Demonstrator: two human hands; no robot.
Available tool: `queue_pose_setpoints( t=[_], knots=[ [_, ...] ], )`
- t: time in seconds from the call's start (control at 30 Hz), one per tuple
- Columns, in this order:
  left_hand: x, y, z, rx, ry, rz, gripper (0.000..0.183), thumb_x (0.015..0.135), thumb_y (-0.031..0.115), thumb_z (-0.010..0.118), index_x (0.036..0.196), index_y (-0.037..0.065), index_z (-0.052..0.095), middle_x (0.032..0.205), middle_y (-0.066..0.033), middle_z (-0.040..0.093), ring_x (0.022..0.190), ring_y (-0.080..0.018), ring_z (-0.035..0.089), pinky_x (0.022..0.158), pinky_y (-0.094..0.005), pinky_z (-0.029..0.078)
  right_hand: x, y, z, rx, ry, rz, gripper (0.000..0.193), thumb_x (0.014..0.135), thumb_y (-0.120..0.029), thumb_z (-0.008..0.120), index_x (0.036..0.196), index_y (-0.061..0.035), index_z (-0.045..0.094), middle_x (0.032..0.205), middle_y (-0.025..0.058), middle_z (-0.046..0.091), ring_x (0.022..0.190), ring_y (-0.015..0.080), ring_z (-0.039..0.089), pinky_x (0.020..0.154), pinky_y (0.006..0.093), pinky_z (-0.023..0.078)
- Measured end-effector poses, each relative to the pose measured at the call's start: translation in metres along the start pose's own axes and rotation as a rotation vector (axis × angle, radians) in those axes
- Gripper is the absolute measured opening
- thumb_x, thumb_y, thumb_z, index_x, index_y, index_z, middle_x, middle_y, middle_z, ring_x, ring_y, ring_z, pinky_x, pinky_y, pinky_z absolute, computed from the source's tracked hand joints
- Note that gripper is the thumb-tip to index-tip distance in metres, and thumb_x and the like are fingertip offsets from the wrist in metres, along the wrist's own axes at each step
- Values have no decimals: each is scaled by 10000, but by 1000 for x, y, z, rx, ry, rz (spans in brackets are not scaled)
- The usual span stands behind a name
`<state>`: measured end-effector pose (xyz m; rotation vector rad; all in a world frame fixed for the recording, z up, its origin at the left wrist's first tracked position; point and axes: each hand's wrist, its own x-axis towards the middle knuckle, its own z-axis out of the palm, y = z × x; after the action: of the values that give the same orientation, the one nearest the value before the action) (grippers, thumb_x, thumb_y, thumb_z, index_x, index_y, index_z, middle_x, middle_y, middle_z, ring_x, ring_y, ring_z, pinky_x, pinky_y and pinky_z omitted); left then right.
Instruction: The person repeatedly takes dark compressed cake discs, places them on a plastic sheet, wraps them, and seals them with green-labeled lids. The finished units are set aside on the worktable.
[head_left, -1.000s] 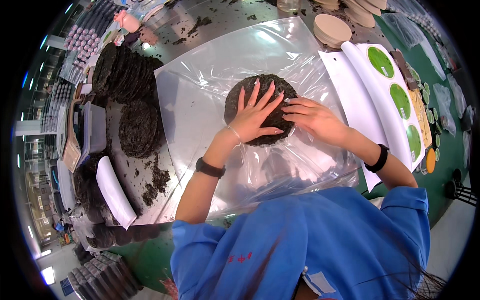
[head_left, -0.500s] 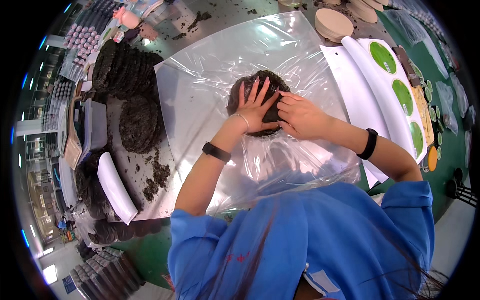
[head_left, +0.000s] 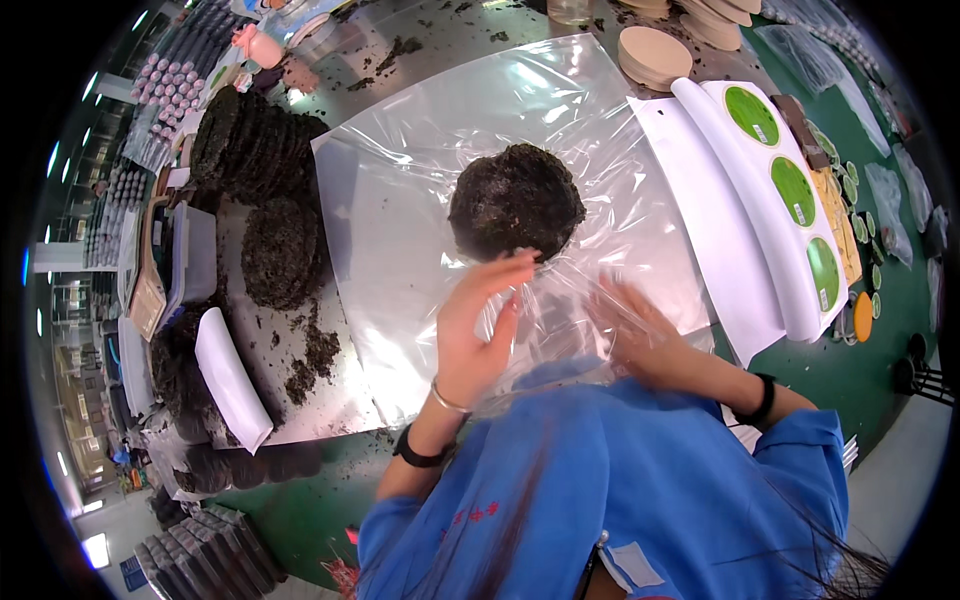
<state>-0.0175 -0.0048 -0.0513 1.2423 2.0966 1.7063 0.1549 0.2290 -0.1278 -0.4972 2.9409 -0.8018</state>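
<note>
From where I sit, the nearest thing is the person's blue top (head_left: 600, 490), filling the lower part of my view, with a forearm reaching forward from each sleeve and a black band on each wrist. The right hand (head_left: 645, 335) is smeared by motion; its fingers look stretched out, with folds of clear film (head_left: 400, 240) around them, and I cannot tell whether they grip any of it. I see the left hand (head_left: 468, 330) more clearly: the thumb stands well away from the long, nearly straight fingers, and I make out nothing clasped between them. Its fingertips come up to the near edge of the dark disc (head_left: 516, 202); whether they touch it, I cannot tell.

That disc lies about mid-view, roughly round, rough-edged and glossy on top, within the spread of the film on the metal table (head_left: 325, 415). Over to the left I have a curled white sheet (head_left: 232, 380) beside dark crumbs, then another dark round cake (head_left: 280, 255). On the right lies a white sheet of labels (head_left: 720, 190), partly rolled, bearing green circles.

Farther off, I see a leaning row of dark discs (head_left: 235, 145) at left, and beyond the film's far right corner a stack of beige rounds (head_left: 655, 58).
</note>
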Motion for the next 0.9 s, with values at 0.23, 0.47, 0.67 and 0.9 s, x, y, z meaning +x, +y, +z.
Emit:
queue_pose_setpoints(
  t=[0.23,0.47,0.67,0.9],
  knots=[
    [-16,63,20,-518,-384,120,343,916,-54,599,1238,36,677,1311,-155,663,1217,-315,638,1016,-385,510,135,-4,2,-239,494,114,598,880,-194,695,1414,-9,502,1573,204,359,1379,421,397,1145,554,298],
    [-46,-25,24,320,-277,-292,533,935,193,723,1368,-62,547,1249,-240,665,1169,-376,646,1037,-407,479,175,21,10,-145,679,141,426,922,-296,697,588,-46,609,621,74,601,711,271,578,746,400,429],
    [2,-127,36,40,688,-61,824,946,162,749,1588,-18,263,1104,-103,629,1011,-195,589,902,-302,489,170,26,11,-142,526,127,353,854,-250,720,566,-59,648,657,68,637,729,257,594,771,396,440],
    [38,-88,18,50,797,-149,704,994,101,683,1578,23,299,1060,-86,596,881,-145,551,748,-223,458,171,26,10,-175,511,153,350,836,-276,740,574,-55,668,661,68,645,749,254,602,782,391,441]
  ],
)
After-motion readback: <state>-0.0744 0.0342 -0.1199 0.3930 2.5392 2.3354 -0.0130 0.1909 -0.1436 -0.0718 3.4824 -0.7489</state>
